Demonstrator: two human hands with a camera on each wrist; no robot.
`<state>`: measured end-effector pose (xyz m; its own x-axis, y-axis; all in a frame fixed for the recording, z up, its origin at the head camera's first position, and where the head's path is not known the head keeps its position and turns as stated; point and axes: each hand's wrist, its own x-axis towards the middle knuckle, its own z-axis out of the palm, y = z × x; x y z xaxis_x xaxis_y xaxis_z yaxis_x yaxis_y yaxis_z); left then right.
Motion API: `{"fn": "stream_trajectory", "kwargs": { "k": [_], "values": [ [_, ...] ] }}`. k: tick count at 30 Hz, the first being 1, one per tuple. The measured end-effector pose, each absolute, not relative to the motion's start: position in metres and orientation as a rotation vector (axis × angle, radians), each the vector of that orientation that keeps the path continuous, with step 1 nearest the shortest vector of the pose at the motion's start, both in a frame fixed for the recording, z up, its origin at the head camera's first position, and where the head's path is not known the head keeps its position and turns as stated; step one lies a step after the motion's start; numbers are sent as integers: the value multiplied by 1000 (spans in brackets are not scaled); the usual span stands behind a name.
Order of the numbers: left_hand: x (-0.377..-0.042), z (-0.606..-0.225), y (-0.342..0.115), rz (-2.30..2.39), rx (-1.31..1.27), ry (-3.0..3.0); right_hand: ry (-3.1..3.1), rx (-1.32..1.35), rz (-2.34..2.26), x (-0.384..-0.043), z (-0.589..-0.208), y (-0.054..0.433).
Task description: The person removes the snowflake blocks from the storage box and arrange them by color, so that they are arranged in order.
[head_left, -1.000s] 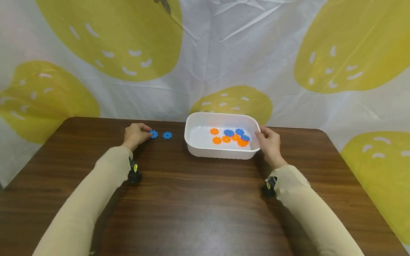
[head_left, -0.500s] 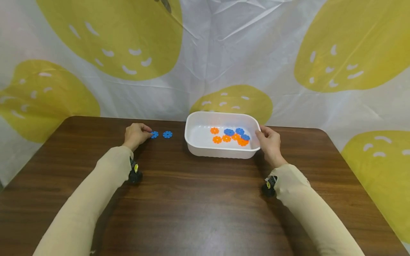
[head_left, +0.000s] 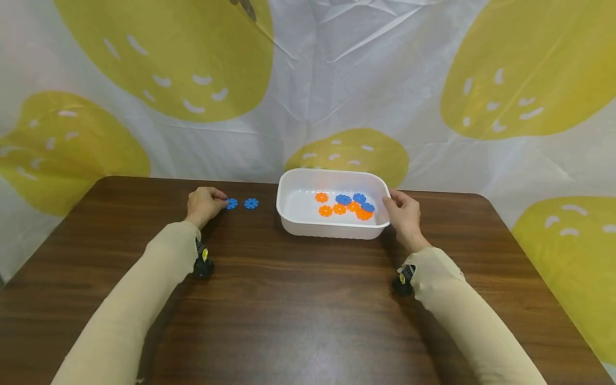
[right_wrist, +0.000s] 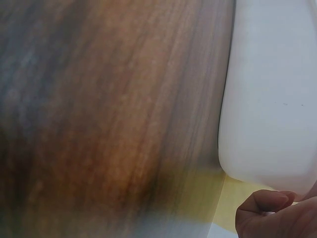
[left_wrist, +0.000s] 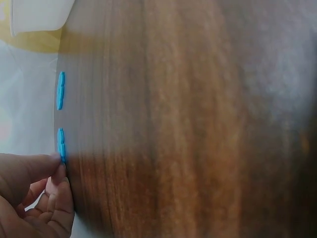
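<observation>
Near the table's back left, the left hand [head_left: 205,205] pinches the edge of a blue notched plastic disc [head_left: 232,203] between thumb and fingertips. In the left wrist view that disc [left_wrist: 61,144] lies flat on the tabletop, its near end at the fingertips. A second blue notched disc [head_left: 251,203] sits just to its right, apart from it. The right hand [head_left: 405,216] grips the right end of a white plastic basin [head_left: 332,230], thumb at the rim. Curled fingers show under the basin's end in the right wrist view.
Inside the basin lie several orange notched discs [head_left: 325,210] and several blue ones [head_left: 343,199], some overlapping at its right side. The brown wooden table [head_left: 308,299] backs onto a white cloth [head_left: 216,149] with yellow fruit shapes. Each wrist carries a small black camera [head_left: 403,280].
</observation>
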<state>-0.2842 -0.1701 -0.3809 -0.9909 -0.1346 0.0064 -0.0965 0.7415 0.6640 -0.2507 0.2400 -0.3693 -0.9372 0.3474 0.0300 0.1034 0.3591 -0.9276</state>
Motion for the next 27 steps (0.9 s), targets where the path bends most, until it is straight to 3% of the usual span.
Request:
{"fn": "stream_trajectory", "kwargs": {
  "k": [13,27],
  "values": [
    [-285,-375,-156,-1265,94,-2733,-2394,-414,1597,-253,-370,240],
    [-288,-339,-44,-1808,-219,-2550,-2373,-411,1613,-251,-370,240]
  ]
}}
